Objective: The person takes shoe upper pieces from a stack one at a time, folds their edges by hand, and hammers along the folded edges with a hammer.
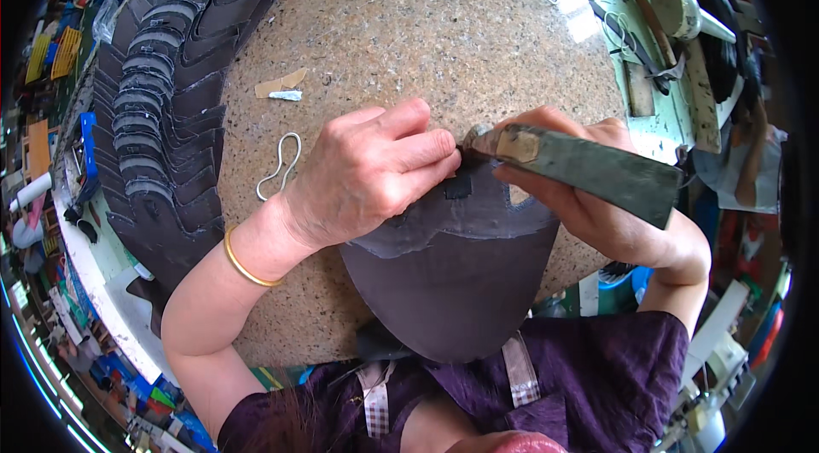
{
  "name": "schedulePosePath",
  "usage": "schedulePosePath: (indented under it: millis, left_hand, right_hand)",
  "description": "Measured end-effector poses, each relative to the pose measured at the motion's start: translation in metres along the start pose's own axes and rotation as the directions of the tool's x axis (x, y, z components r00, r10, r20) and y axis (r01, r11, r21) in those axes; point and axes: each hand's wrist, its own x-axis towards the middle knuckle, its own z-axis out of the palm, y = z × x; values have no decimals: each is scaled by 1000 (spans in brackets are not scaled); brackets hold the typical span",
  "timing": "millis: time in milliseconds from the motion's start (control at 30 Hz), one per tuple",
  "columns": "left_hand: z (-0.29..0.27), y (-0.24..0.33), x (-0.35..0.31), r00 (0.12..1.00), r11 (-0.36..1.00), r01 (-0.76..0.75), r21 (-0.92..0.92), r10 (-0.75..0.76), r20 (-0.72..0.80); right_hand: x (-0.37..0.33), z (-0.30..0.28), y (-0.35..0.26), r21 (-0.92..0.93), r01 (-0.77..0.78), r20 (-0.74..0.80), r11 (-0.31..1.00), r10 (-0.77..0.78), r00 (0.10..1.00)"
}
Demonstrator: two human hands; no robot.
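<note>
A dark brown leather-like shoe upper piece [452,291], curved at its near end, lies at the near edge of the speckled stone slab [401,43]. My left hand [363,167] is closed, its fingertips pinching the far edge of this piece. In my right hand [580,206] is a hammer with a long dark metal head [610,171]; my fingers wrap round it below the head. The head's narrow end is close to my left fingertips, over the piece's edge. My fingers hide exactly where it touches.
A long overlapping row of similar dark pieces [162,95] runs along the slab's left side. Loops of pale elastic [280,167] and tan scraps [281,84] lie on the stone. At the far right are a white funnel-like container [678,8] and dark-handled tools [627,39].
</note>
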Motion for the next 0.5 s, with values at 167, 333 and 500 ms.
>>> schedulePosePath:
  millis: [167,333,500]
  left_hand:
    - [-1,0,-3,1000,1000,-15,1,15,-12]
    - [-4,4,-5,1000,998,-9,55,8,8]
    - [-6,38,13,943,943,316,105,-325,76]
  right_hand:
    - [6,3,-4,-203,-14,6,979,15,1000]
    - [5,7,5,-203,190,-116,961,-216,969]
    - [-12,10,19,-364,212,-441,907,-368,818]
